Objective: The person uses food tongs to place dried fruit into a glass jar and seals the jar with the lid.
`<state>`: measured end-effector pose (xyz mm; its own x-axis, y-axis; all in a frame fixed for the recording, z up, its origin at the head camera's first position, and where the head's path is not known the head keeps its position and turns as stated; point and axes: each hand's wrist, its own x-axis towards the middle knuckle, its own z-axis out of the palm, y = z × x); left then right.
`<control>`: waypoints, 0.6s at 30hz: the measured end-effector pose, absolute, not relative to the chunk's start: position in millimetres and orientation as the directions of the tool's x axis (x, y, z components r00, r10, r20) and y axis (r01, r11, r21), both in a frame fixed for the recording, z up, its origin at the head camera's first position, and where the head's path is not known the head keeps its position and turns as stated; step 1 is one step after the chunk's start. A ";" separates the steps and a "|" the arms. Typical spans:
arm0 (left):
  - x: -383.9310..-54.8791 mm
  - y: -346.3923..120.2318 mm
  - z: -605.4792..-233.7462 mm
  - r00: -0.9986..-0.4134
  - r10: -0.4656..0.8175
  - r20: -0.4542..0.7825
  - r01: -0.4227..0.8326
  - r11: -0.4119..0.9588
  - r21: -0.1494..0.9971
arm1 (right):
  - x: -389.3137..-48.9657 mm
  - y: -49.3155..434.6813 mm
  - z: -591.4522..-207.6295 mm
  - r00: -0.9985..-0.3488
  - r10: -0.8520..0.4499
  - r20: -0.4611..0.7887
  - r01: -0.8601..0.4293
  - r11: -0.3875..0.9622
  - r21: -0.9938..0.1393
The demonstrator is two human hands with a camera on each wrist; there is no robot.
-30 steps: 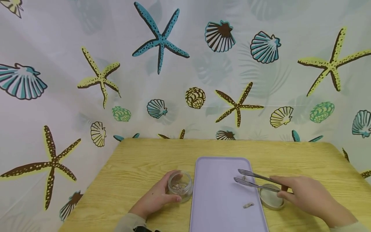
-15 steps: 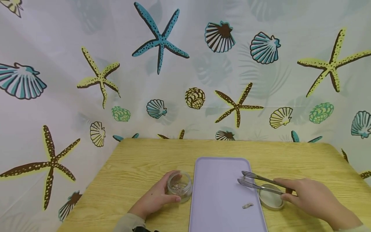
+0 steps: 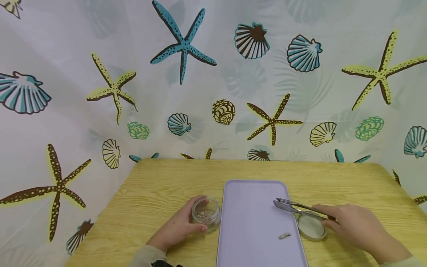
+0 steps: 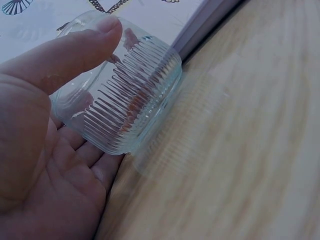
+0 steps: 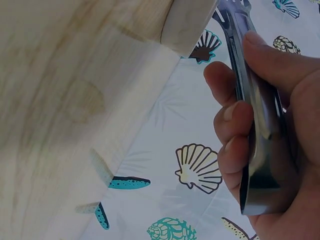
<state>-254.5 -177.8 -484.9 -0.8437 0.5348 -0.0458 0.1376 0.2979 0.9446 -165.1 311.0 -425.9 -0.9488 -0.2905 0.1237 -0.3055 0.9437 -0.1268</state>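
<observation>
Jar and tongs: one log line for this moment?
left hand: holds jar, left of tray | right hand: holds tongs, tips over tray, load unclear | small piece: on tray | lid: right of tray

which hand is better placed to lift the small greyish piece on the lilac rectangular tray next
The right hand, probably: it holds silver metal tongs, their tips over the right side of the tray, where the piece lies; whether they pinch something is unclear. The left hand grips the clear round glass jar.
</observation>
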 end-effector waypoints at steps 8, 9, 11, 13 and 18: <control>-253.7 -178.3 -483.3 -0.843 0.535 -0.052 0.125 0.290 0.949 | -167.2 304.9 -428.0 -0.953 -0.278 0.119 -0.291 0.950 -0.116; -253.7 -178.5 -483.5 -0.844 0.535 -0.051 0.126 0.289 0.949 | -167.2 304.2 -428.1 -0.954 -0.277 0.119 -0.290 0.950 -0.114; -253.6 -178.6 -483.9 -0.843 0.535 -0.045 0.133 0.290 0.948 | -167.3 303.5 -428.2 -0.953 -0.277 0.124 -0.290 0.951 -0.111; -253.7 -178.6 -484.7 -0.844 0.535 -0.041 0.139 0.291 0.946 | -167.1 302.8 -428.1 -0.953 -0.274 0.132 -0.289 0.951 -0.112; -253.7 -178.4 -485.2 -0.846 0.532 -0.041 0.148 0.307 0.940 | -167.0 300.9 -427.6 -0.953 -0.268 0.139 -0.284 0.952 -0.114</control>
